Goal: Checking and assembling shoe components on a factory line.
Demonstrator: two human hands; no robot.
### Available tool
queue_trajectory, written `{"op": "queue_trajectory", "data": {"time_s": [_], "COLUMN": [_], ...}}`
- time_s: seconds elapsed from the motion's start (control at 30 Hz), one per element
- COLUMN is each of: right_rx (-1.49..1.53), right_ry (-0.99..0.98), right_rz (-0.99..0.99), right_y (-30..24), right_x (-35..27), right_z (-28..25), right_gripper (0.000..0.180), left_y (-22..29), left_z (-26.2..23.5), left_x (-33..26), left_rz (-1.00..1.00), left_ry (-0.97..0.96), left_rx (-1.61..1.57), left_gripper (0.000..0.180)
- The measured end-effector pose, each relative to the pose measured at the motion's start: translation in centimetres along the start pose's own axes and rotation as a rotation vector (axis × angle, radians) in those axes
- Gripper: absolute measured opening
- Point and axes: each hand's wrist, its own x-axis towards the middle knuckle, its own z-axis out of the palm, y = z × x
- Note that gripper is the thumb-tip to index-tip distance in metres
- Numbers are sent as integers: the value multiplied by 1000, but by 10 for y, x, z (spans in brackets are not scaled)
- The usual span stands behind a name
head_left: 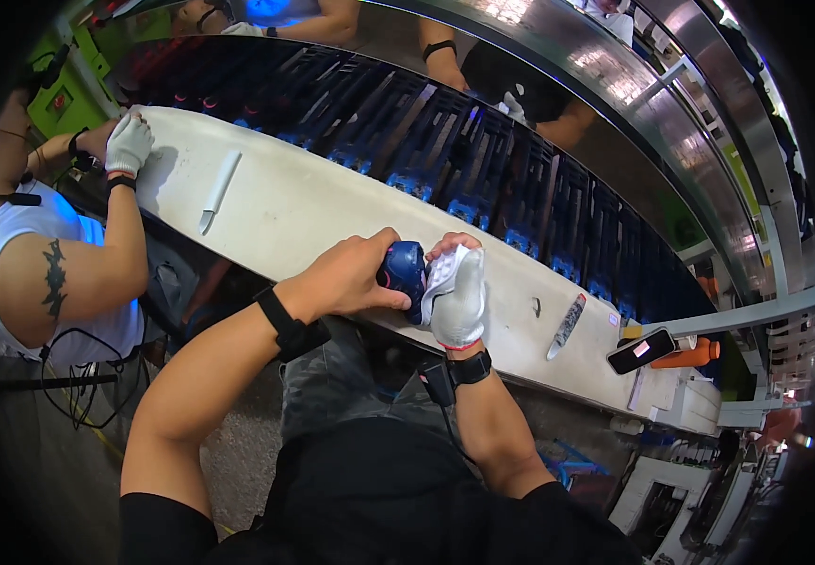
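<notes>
My bare left hand (362,275) is closed round a dark blue rounded piece (405,267) with a few pinkish marks; its exact kind I cannot make out. Pressed up against that piece is my right hand (457,297), in a white knit glove with bare fingertips. Its fingers curl over a white piece with a bumpy surface (440,273), which touches the blue one. Both hands are over the near edge of a long pale worktop (304,202). Right of them lies a knife with a mottled wrapped handle (568,325).
A co-worker's gloved hand (130,143) rests at the worktop's left end, near a white-handled knife (220,193). Beyond the worktop runs a row of dark blue slotted racks (417,155). A phone (640,350) and an orange bottle (695,354) are at the right, by a metal frame bar (756,315).
</notes>
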Motion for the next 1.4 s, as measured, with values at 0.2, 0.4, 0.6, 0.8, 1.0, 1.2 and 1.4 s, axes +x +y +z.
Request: {"op": "queue_trajectory", "data": {"time_s": [0.2, 0.4, 0.6, 0.8, 1.0, 1.2, 1.4], "right_rx": [-473, -165, -806, -963, -1148, -1091, -1022], "right_ry": [-86, 21, -271, -427, -412, -447, -504], "right_rz": [221, 268, 245, 68, -186, -184, -166], "right_y": [-20, -42, -84, -88, -41, -31, -36], "right_x": [-1, -12, -15, -58, -76, -62, -47], "right_z": [-22, -29, -27, -23, -36, -33, -33], "right_gripper": [48, 68, 57, 88, 67, 60, 55], "left_y": [38, 64, 68, 73, 64, 20, 12], "left_z": [7, 32, 42, -7, -11, 25, 33], "left_x": [24, 23, 12, -24, -82, -99, -104], "left_rz": [27, 275, 360, 397, 13, 30, 82], "left_ry": [-69, 61, 51, -23, -119, 210, 247], "left_rx": [181, 297, 364, 471, 53, -10, 59], "left_gripper": [69, 59, 64, 79, 107, 80, 79]}}
